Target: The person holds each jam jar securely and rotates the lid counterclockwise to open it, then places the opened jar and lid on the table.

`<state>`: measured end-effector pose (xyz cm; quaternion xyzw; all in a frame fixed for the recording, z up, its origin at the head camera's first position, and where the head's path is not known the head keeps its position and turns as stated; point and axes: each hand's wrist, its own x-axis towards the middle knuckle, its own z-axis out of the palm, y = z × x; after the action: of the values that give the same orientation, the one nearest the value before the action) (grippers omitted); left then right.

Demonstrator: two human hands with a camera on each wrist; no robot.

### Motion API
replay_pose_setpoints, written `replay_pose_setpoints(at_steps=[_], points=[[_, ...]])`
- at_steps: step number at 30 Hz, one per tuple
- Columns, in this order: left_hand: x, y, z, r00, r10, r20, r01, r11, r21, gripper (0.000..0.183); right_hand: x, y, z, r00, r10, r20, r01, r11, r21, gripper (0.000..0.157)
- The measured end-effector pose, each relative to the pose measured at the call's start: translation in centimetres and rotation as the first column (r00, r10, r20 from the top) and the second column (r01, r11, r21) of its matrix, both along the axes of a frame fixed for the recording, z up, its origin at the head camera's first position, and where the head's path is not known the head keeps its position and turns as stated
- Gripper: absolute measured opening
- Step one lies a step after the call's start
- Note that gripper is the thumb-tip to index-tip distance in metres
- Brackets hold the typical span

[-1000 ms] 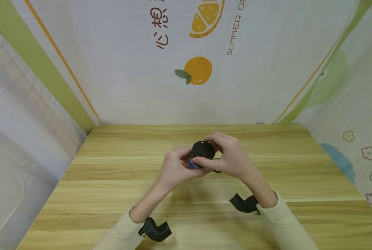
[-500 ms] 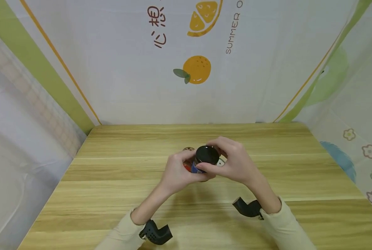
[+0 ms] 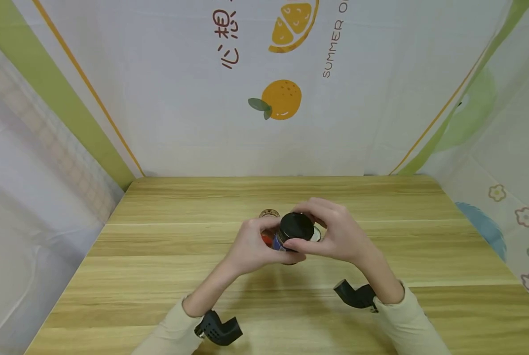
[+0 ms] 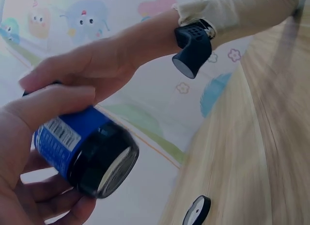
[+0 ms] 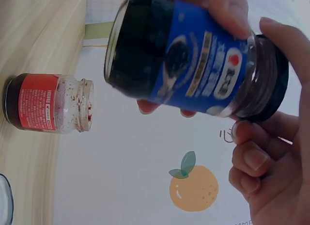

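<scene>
A glass jar (image 5: 193, 65) with a blue label and dark contents is held up over the wooden table, its black lid (image 3: 297, 226) on. My left hand (image 3: 251, 249) wraps round the jar's body from the left. From the right, the thumb and fingers of my right hand (image 3: 333, 229) grip the lid at its edge. Behind the hands stands an uncovered, red-labelled jar (image 5: 38, 103) with reddish bits clinging inside its glass. A loose lid (image 4: 197, 211), pale inside with a dark rim, lies on the table to the right of the jars, partly covered by my right hand in the head view.
The wooden table (image 3: 180, 276) reaches back to a white printed curtain (image 3: 193, 123). More curtain hangs at the left and right. A black camera mount sits on each wrist, over pale sleeves (image 3: 171, 328).
Both hands and the blue-labelled jar have come slightly nearer to me and to the right. The red-labelled jar's rim and more of the loose lid now show behind them.
</scene>
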<state>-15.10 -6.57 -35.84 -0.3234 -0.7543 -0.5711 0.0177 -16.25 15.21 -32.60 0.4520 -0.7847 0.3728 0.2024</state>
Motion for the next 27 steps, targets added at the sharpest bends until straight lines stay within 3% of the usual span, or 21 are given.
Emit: replay_pose_setpoints(at_steps=[4,8,15,27], points=[[-0.1,-0.2,0.1,0.991,-0.089,0.099,0.089,0.996,0.007,0.034,0.0,0.1,0.0,0.999,0.041,-0.010,-0.041,0.999,-0.016,0.043],[-0.1,-0.2,0.0,0.986,-0.120,0.117,0.121,0.993,0.001,0.038,0.0,0.2,0.0,0.999,0.036,-0.023,-0.037,0.999,-0.018,0.042],[0.0,0.0,-0.4,0.993,-0.082,0.083,0.085,0.996,-0.028,0.043,0.0,0.4,0.0,1.000,0.009,-0.024,-0.010,0.999,-0.039,0.045],[0.3,0.0,-1.0,0.999,0.003,0.033,-0.003,1.000,-0.001,0.049,-0.3,1.9,-0.5,0.996,-0.083,0.032,0.085,0.995,-0.058,0.051]])
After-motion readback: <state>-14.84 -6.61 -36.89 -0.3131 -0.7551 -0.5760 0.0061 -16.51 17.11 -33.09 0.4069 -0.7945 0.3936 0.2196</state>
